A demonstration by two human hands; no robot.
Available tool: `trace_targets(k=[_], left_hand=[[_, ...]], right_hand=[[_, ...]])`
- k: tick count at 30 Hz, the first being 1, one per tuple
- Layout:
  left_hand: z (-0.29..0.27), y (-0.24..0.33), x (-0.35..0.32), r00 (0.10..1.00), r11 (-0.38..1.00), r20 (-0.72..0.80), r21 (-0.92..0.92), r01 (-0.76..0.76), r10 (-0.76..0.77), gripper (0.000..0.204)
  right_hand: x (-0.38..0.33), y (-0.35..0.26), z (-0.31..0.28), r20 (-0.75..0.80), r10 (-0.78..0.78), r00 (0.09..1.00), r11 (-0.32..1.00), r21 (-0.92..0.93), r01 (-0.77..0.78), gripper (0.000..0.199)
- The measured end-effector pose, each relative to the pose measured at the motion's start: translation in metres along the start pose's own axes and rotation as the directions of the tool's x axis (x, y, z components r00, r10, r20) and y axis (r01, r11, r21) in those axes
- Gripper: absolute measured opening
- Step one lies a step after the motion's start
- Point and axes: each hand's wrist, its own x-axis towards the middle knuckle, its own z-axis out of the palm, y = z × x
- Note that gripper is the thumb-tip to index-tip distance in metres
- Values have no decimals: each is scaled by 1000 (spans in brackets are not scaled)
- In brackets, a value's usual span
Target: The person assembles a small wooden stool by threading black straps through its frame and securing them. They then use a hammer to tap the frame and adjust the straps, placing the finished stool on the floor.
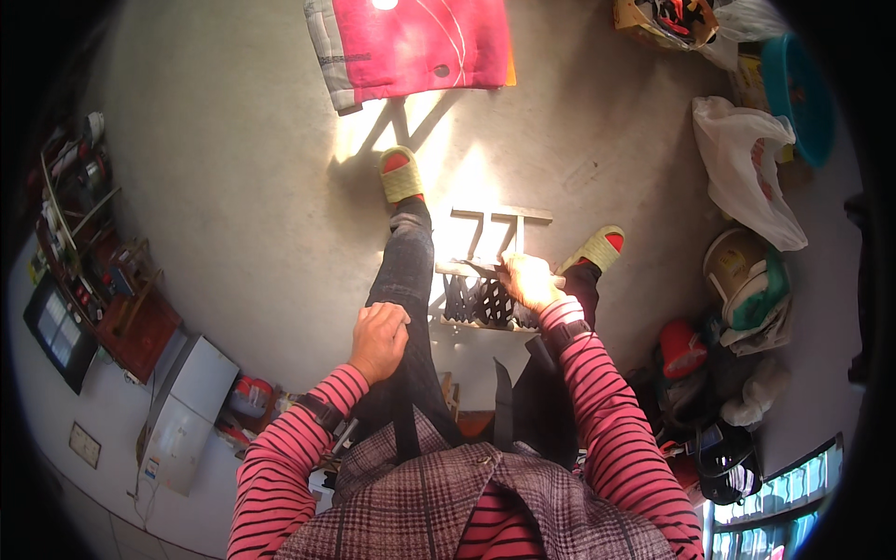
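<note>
My left hand (380,341) rests on my left knee with its fingers curled in, and nothing shows in it. My right hand (532,280) is closed round the top bar of a small folding stool (448,268), close to my right leg. The stool has pale wooden bars and a criss-cross of black webbing (493,303) below the hand. Its far bar (537,217) lies lower, on the sunlit floor between my feet. Part of the stool's right side is hidden by the hand.
Ahead, a pink padded cloth (420,47) covers a piece of furniture. White plastic bags (742,163), a teal basin (793,93) and a cardboard box (644,26) stand to the right. A white fridge (187,411) and brown wooden furniture (140,317) are on the left.
</note>
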Motion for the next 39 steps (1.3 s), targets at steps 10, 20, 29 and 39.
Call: trace_targets(k=[10,20,29,39], left_hand=[[2,-1,0,1000,1000,-17,0,-21,21,10],[3,1,-1,999,999,-33,12,-39,39,9],[2,0,-2,997,999,-55,22,-49,50,7],[7,-3,-6,997,1000,-71,3,-28,29,5]], right_hand=[[-49,-31,-1,-90,-30,995,988,-154,16,10],[-112,-64,13,-196,0,981,996,90,18,12],[-109,-60,-27,-273,34,961,998,68,-16,14],[-63,-12,-104,-446,63,893,966,251,57,22]])
